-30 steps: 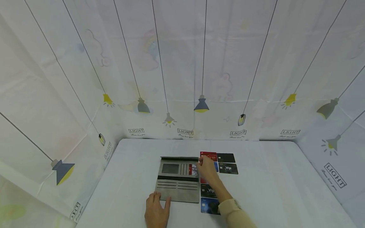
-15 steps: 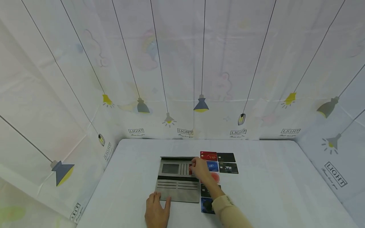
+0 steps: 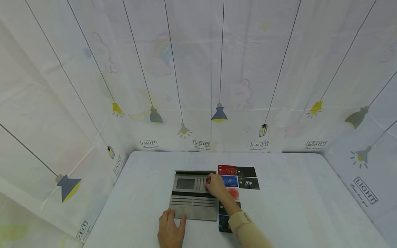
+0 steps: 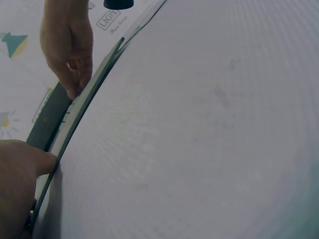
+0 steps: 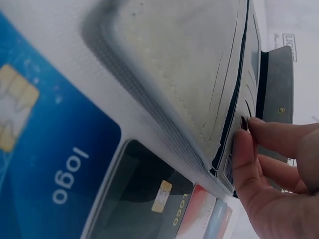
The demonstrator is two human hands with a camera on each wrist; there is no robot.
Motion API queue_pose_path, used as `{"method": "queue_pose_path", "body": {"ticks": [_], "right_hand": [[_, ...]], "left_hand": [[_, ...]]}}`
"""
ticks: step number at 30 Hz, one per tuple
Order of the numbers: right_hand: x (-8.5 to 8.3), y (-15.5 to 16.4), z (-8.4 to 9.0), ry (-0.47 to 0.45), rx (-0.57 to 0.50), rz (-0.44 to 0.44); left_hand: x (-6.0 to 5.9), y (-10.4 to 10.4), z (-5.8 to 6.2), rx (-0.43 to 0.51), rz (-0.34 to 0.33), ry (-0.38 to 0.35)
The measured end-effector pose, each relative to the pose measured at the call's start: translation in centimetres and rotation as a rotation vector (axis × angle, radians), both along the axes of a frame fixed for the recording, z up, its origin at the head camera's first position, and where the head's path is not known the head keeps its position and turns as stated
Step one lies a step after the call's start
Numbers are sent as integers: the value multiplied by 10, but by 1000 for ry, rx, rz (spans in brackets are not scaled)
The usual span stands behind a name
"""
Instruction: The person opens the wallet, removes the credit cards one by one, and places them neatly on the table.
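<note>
A grey long wallet (image 3: 193,214) lies spread on the white table, its card slots showing. In the head view my right hand (image 3: 216,186) is over the slots at the wallet's upper right. Its thumb and fingertips pinch a card (image 3: 206,185), of which only a reddish sliver shows. The right wrist view gives the card's dark edge (image 5: 243,123) between the fingertips at a slot; the rest is hidden. My left hand (image 3: 171,228) rests at the wallet's near left corner with fingers extended. Its thumb (image 4: 46,162) touches the near edge in the left wrist view.
Right of the wallet lie a red VIP card (image 3: 227,169), a blue VIP card (image 3: 229,181), two black cards, one plain (image 3: 246,171) and one marked Vip (image 3: 248,183), and others partly under the right forearm. A white curtain printed with lamps (image 3: 198,86) surrounds the table.
My right hand has moved left from the wallet's right edge onto the slots, carrying the card; less of the card shows now. The left hand and wallet have stayed put.
</note>
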State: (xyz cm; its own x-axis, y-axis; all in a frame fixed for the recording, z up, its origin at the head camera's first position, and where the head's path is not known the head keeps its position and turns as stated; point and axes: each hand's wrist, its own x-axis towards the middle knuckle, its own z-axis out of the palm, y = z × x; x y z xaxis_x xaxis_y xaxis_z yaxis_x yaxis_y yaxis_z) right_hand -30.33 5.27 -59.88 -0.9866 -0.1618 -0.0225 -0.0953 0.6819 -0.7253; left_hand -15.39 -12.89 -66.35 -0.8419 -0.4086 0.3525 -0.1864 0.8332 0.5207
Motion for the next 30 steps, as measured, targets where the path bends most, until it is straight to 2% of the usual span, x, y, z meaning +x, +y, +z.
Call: {"method": "queue_pose_path", "body": {"ticks": [8,14,19,30], "right_hand": [[-2,-2,1,-1,54,15],[-4,-2,2,-21,28,-9],[-5,-2,3,-82,-11,-49],[-11,-9,0,-63,73,-121]], "left_hand": [[2,-1,-3,-22,-18,80],[2,0,-2,-11,-19,50],[2,0,0,1,-18,35],[1,0,-1,-13,-11,48]]}}
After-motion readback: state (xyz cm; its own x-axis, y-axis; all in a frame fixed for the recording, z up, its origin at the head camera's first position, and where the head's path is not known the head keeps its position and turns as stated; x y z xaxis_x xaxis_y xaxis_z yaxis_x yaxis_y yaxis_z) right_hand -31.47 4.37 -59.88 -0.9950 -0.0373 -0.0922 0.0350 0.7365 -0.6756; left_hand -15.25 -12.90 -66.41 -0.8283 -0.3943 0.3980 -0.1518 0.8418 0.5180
